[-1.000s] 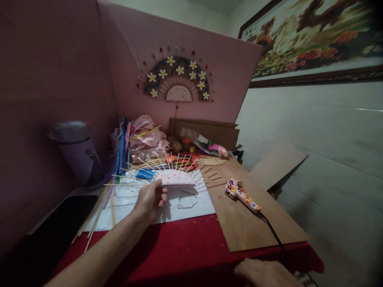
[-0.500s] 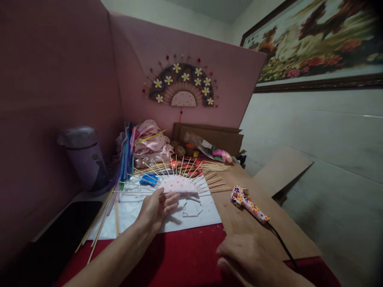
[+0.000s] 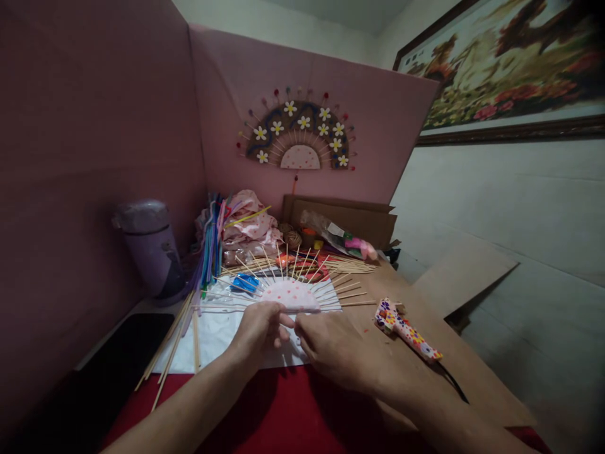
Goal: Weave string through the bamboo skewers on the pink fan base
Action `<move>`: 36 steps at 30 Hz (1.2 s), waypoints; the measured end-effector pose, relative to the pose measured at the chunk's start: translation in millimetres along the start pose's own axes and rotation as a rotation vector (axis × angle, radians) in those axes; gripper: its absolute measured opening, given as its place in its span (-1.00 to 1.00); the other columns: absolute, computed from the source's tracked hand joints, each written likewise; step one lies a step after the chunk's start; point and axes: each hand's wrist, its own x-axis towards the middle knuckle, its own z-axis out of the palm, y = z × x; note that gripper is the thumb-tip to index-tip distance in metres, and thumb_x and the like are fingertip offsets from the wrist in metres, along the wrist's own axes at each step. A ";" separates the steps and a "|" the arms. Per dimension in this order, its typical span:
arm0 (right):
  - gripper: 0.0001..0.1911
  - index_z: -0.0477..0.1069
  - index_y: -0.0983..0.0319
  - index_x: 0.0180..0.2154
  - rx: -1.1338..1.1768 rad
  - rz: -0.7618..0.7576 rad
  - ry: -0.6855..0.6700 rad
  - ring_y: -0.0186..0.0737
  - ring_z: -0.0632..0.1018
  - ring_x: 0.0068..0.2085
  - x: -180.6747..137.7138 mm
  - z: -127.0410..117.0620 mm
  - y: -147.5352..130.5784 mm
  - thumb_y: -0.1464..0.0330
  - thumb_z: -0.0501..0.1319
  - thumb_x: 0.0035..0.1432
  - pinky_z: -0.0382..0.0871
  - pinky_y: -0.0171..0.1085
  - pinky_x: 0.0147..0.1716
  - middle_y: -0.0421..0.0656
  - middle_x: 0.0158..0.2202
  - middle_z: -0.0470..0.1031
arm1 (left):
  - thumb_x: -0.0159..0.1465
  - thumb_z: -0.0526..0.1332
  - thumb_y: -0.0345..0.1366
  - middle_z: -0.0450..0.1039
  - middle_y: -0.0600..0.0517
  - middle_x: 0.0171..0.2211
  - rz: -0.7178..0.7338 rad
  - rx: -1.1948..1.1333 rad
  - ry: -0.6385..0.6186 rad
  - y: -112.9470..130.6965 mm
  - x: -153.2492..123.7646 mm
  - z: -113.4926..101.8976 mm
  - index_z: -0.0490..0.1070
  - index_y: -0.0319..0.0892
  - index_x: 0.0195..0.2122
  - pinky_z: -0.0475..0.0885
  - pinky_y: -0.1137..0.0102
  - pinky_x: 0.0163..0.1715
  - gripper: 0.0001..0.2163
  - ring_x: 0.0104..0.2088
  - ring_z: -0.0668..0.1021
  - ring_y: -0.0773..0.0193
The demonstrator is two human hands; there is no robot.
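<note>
A half-circle of white cloth with pink-red spots (image 3: pixel 290 294) has thin wooden sticks (image 3: pixel 235 266) fanning out from its curved edge. At its lower left edge is my left hand (image 3: pixel 259 331), thumb and forefinger closed on the rim while the other fingers hang loosely curled. My right hand (image 3: pixel 331 347) is just below the straight edge, close to the left fingertips. Its fingers are bent in a pinch, and whatever lies between them is hidden. Under the half-circle spreads a white sheet (image 3: pixel 212 353).
A flower-patterned glue gun (image 3: pixel 409 334) with a black cord lies to the right on brown board (image 3: pixel 466 372). Pipe cleaners (image 3: pixel 212 239), spotted cloth (image 3: pixel 248 221) and a purple bottle (image 3: pixel 154 258) stand behind on the left. A decorated fan (image 3: pixel 302 123) hangs on the pink panel.
My right hand has come from the lower right up to the half-circle's straight edge, beside my left hand. The left hand stays at the rim. The whole view has shifted slightly.
</note>
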 end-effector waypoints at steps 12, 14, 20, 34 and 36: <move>-0.68 0.29 0.25 -0.38 0.084 0.080 0.282 -0.32 0.42 -0.56 10.6 60.5 15.2 0.33 -0.14 0.30 -0.07 -0.28 -0.53 -0.18 -0.55 0.45 | 0.00 0.20 -0.16 0.21 0.16 -0.79 0.055 0.116 -0.122 -9.7 6.8 -4.1 0.21 -0.18 -0.58 -0.06 0.56 -0.84 -0.78 -0.83 0.14 0.49; -0.64 0.27 0.23 -0.42 0.167 0.108 0.305 -0.33 0.43 -0.55 10.2 59.3 17.4 0.29 -0.16 0.32 -0.03 -0.31 -0.53 -0.19 -0.57 0.43 | 0.00 0.23 -0.12 0.25 0.13 -0.77 0.109 0.151 -0.179 -12.8 6.2 -2.0 0.22 -0.21 -0.61 -0.01 0.57 -0.82 -0.72 -0.81 0.19 0.50; -0.68 0.24 0.23 -0.41 0.367 0.105 0.306 -0.33 0.41 -0.52 9.4 58.8 19.0 0.28 -0.13 0.31 0.03 -0.36 -0.51 -0.20 -0.54 0.40 | 0.00 0.29 -0.05 0.27 0.16 -0.71 0.205 0.021 -0.236 -15.7 5.7 1.9 0.24 -0.22 -0.56 0.13 0.56 -0.77 -0.65 -0.76 0.26 0.50; -0.72 0.26 0.24 -0.51 0.686 0.122 0.268 -0.39 0.28 -0.56 11.0 57.6 19.8 0.32 -0.02 0.24 0.05 -0.37 -0.52 -0.27 -0.62 0.26 | -0.19 0.42 -0.15 0.26 0.17 -0.71 0.330 0.111 -0.174 -6.9 3.7 3.7 0.23 -0.21 -0.59 0.09 0.55 -0.77 -0.63 -0.74 0.25 0.49; -0.71 0.28 0.25 -0.51 0.728 0.119 0.265 -0.39 0.27 -0.55 11.6 57.5 20.1 0.32 0.00 0.23 0.07 -0.38 -0.52 -0.27 -0.61 0.27 | -0.20 0.43 -0.16 0.26 0.17 -0.70 0.332 0.107 -0.172 -5.9 3.0 4.3 0.24 -0.22 -0.59 0.10 0.55 -0.77 -0.63 -0.73 0.25 0.50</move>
